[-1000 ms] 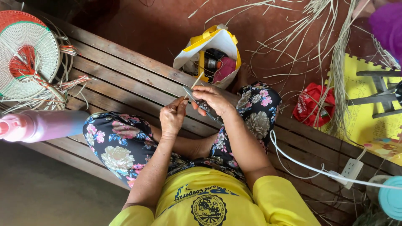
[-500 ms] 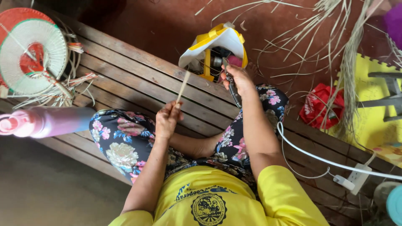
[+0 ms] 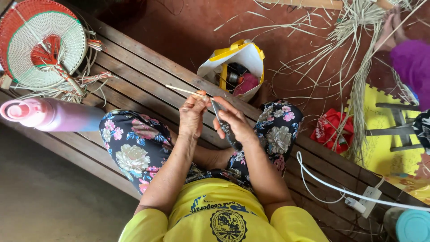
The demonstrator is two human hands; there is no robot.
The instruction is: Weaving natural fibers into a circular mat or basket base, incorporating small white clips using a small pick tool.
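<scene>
I sit cross-legged on a wooden slatted bench [image 3: 134, 58] in floral trousers. My left hand [image 3: 193, 115] pinches one end of a thin pale stick [image 3: 184, 91] that points up and to the left. My right hand [image 3: 235, 123] grips a small knife [image 3: 219, 114], its blade lying against the stick's held end. The two hands almost touch above my knees.
A round woven fan [image 3: 42, 45] with loose strands lies at the bench's far left, beside a pink bottle [image 3: 49, 115]. An open yellow-and-white bag [image 3: 233, 67] stands ahead on the red floor. Dry straw [image 3: 358, 67], a red bag [image 3: 331, 130], a white cable [image 3: 340, 190] and another person's purple sleeve [image 3: 410, 62] are at right.
My right hand has come back from the bag to the stick, now with the knife on it. The stick has tilted from nearly upright to pointing left.
</scene>
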